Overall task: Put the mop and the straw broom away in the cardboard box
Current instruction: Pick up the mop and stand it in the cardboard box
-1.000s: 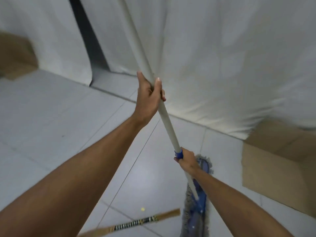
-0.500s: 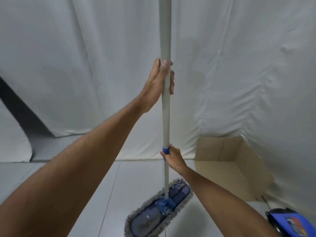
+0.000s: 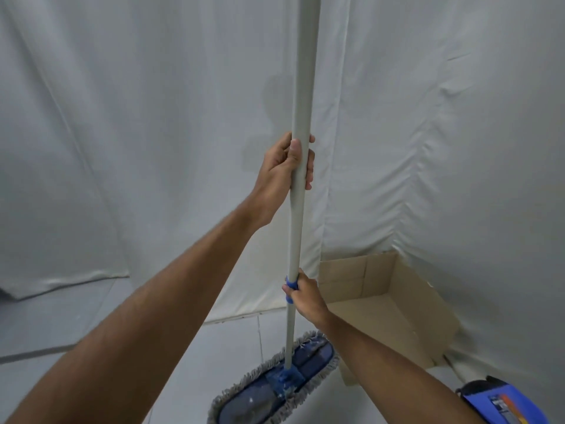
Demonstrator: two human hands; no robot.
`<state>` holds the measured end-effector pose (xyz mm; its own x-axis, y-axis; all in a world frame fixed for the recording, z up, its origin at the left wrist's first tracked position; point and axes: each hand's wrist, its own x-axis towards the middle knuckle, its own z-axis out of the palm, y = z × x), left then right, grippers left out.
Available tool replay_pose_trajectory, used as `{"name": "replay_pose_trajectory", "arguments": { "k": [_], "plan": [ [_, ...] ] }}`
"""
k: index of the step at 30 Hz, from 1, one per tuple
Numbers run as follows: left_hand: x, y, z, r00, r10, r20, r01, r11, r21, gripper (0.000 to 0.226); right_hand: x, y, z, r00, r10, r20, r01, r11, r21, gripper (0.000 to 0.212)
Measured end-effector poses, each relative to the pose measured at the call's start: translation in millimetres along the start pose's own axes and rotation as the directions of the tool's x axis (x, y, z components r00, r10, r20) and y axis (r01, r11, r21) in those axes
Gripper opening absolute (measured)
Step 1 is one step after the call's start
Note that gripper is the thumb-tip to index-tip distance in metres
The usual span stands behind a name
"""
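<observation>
The mop point(image 3: 301, 87) stands nearly upright in front of me, its grey pole running out of the top of the view. Its flat blue head point(image 3: 275, 384) with a grey fringe hangs just above the floor at bottom centre. My left hand point(image 3: 284, 172) is wrapped around the pole at mid height. My right hand point(image 3: 304, 296) grips it lower down, at the blue collar. The open cardboard box point(image 3: 419, 304) sits on the floor to the right of the mop, against the curtain. The straw broom is out of view.
White curtains point(image 3: 153, 133) hang all around the back and right. The floor point(image 3: 55, 319) is pale grey tile. A blue object point(image 3: 501, 402) shows at the bottom right corner, just below the box.
The view has swung from the floor and the lying broom toward the curtain and box. The mop pole has come upright and my left hand sits a little lower on it.
</observation>
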<state>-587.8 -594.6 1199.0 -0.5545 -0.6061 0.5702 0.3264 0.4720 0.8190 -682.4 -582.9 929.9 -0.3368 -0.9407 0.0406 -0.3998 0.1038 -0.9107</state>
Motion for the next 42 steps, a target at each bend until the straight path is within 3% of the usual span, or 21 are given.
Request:
{"name": "replay_pose_trajectory", "arguments": {
  "k": [13, 30, 36, 42],
  "plan": [
    [184.7, -178.1, -24.0, 0.978, -0.133, 0.163, 0.134, 0.991, 0.005, 0.026, 202.4, 68.3, -61.6, 0.971, 0.23, -0.064, -0.232, 0.972, -0.027, 0.009],
    [409.2, -385.0, 92.0, 0.935, -0.167, 0.314, 0.165, 0.986, 0.034, 0.026, 424.9, 194.4, -218.1, 0.925, 0.354, -0.14, -0.352, 0.935, 0.041, 0.006],
    [457.6, -447.6, 128.6, 0.938, -0.183, 0.293, 0.193, 0.981, -0.003, 0.026, 482.3, 233.1, -255.0, 0.868, 0.45, -0.21, -0.444, 0.893, 0.081, 0.015],
    [504.6, -515.8, 138.3, 0.903, -0.22, 0.369, 0.244, 0.969, -0.02, 0.023, 538.4, 243.2, -284.5, 0.79, 0.547, -0.277, -0.525, 0.837, 0.157, 0.027]
  ]
}}
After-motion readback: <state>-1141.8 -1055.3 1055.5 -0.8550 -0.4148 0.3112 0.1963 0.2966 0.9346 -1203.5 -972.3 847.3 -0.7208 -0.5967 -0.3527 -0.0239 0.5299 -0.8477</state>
